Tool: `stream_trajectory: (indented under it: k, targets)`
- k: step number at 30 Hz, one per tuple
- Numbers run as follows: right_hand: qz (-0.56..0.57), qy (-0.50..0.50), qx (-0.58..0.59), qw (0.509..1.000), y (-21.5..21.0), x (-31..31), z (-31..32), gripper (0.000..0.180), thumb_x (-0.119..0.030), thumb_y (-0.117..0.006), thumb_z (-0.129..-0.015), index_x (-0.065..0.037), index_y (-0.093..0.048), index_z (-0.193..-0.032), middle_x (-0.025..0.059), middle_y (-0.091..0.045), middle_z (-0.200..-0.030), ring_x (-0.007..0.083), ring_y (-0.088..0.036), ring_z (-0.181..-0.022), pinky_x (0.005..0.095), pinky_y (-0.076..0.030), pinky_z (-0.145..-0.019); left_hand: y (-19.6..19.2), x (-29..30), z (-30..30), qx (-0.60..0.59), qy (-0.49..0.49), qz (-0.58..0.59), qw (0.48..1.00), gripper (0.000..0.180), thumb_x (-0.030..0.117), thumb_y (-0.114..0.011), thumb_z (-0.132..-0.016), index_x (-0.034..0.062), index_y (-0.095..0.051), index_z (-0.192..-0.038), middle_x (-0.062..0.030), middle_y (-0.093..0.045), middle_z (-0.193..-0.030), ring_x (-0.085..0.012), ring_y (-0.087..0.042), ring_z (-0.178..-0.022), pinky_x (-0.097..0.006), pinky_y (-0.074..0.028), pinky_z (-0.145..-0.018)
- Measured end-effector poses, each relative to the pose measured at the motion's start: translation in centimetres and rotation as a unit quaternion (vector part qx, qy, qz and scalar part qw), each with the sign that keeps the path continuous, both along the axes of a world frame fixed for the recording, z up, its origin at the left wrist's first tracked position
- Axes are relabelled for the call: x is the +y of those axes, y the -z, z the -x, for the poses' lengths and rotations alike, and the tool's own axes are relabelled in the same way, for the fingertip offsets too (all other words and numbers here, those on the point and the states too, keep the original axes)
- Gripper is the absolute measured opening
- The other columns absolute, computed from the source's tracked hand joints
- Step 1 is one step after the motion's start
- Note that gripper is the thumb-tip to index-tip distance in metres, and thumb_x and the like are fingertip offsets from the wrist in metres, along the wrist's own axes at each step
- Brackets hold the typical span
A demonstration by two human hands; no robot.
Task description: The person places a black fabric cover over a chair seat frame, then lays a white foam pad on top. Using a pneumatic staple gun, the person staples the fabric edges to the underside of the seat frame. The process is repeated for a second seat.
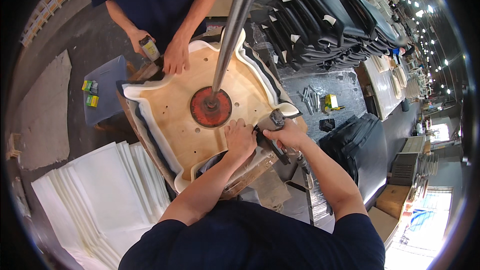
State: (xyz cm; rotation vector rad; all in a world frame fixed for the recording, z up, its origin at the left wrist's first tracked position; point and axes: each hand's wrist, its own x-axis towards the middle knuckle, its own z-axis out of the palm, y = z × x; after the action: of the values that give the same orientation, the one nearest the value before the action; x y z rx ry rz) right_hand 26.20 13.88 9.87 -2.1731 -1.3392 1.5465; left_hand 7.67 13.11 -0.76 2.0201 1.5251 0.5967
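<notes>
A plywood seat panel (175,112) lies face up in front of me, edged by white foam padding (145,115) and a black cover (135,110). A red round press plate (201,104) on a steel rod (231,35) bears on its middle. At the near right edge, my left hand (241,141) is closed with fingers curled over the dark cover edge. My right hand (290,135) grips an air staple gun (271,121), its nose close beside my left fingers. Its hose hangs below the hand.
Across the panel a person's hand (176,56) rests at the edge; the other holds a staple gun (149,48). Black covered cushions (320,20) are piled at far right. Loose staple strips (311,100) and black sheets (357,145) lie right; white foam sheets (100,185) stack left.
</notes>
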Motion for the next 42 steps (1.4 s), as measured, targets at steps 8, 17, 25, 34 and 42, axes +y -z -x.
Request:
stream_trajectory:
  k: [8,17,25,34,42]
  targets:
    - [0.004,-0.029,-0.060,0.998,-0.7,1.1,1.7,0.047,-0.036,-0.091,-0.087,0.003,-0.073,-0.107,0.0071,-0.071,-0.071,0.0163,-0.065,-0.053,0.0334,-0.053,-0.048,0.7,0.1,0.2,-0.009,-0.007,-0.031,0.999,0.019,0.026,-0.078,-0.089,0.0088,-0.081,-0.095,-0.0108,-0.067,-0.105,-0.0337,-0.057,-0.110,-0.051,-0.040,-0.093]
    - [0.001,-0.032,-0.041,0.999,0.0,0.7,0.8,0.045,-0.037,-0.091,-0.088,0.001,-0.073,-0.105,0.0059,-0.070,-0.069,0.0150,-0.065,-0.054,0.0335,-0.052,-0.049,-0.1,-1.1,1.7,0.029,0.022,-0.054,0.998,0.025,0.032,-0.077,-0.093,0.0076,-0.081,-0.091,-0.0122,-0.066,-0.103,-0.0340,-0.057,-0.107,-0.051,-0.040,-0.092]
    - [0.021,-0.071,-0.064,0.995,-0.2,-0.1,0.9,0.046,-0.043,-0.090,-0.088,0.000,-0.076,-0.099,0.0071,-0.070,-0.066,0.0160,-0.067,-0.054,0.0331,-0.054,-0.053,1.0,-1.4,1.3,-0.001,-0.015,-0.031,0.999,0.020,0.030,-0.078,-0.093,0.0110,-0.081,-0.088,-0.0103,-0.064,-0.100,-0.0330,-0.056,-0.108,-0.050,-0.040,-0.093]
    - [0.002,-0.080,-0.136,0.987,0.4,0.5,2.0,0.054,-0.044,-0.092,-0.084,0.002,-0.075,-0.108,0.0092,-0.073,-0.072,0.0172,-0.069,-0.056,0.0334,-0.057,-0.053,1.5,-1.9,1.8,-0.007,-0.013,-0.077,0.997,0.020,0.031,-0.081,-0.091,0.0122,-0.084,-0.096,-0.0092,-0.066,-0.103,-0.0329,-0.056,-0.110,-0.049,-0.040,-0.094]
    - [0.015,-0.054,-0.051,0.997,-1.1,-0.7,2.3,0.049,-0.036,-0.091,-0.087,0.003,-0.074,-0.111,0.0085,-0.075,-0.079,0.0146,-0.067,-0.056,0.0334,-0.056,-0.052,1.4,-2.3,2.2,-0.001,-0.028,-0.036,0.999,0.018,0.030,-0.080,-0.092,0.0124,-0.082,-0.093,-0.0092,-0.065,-0.102,-0.0328,-0.057,-0.108,-0.048,-0.040,-0.091]
